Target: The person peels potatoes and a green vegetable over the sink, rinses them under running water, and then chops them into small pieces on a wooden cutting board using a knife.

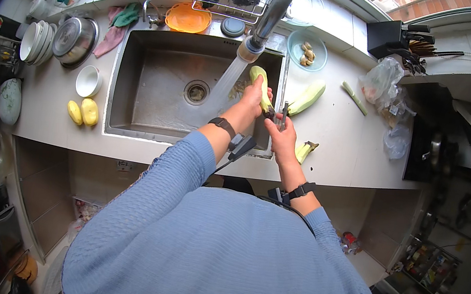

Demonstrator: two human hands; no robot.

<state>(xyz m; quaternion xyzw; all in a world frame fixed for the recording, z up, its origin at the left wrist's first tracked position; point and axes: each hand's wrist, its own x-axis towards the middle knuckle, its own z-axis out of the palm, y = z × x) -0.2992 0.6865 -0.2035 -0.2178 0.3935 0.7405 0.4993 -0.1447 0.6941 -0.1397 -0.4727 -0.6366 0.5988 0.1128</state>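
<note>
My left hand [254,95] grips a long pale green vegetable [257,72], perhaps a peeled eggplant, over the right side of the steel sink [155,135]. Its dark stem end points toward my right hand [281,133], which holds a small peeler or knife [285,110], too small to tell which. Water streams from the faucet [262,28] into the basin, left of my hands. Some peelings [238,89] lie in the sink. On the counter to the right rest a second pale green vegetable [309,98] and a shorter piece with a dark stem [305,152].
A glass bowl of garlic [307,50] stands behind the vegetables, a green stalk [354,98] and plastic bags [382,82] further right. Left of the sink are two peeled potatoes [90,112], a white bowl [88,81] and a steel pot [71,40]. A knife block [385,38] stands back right.
</note>
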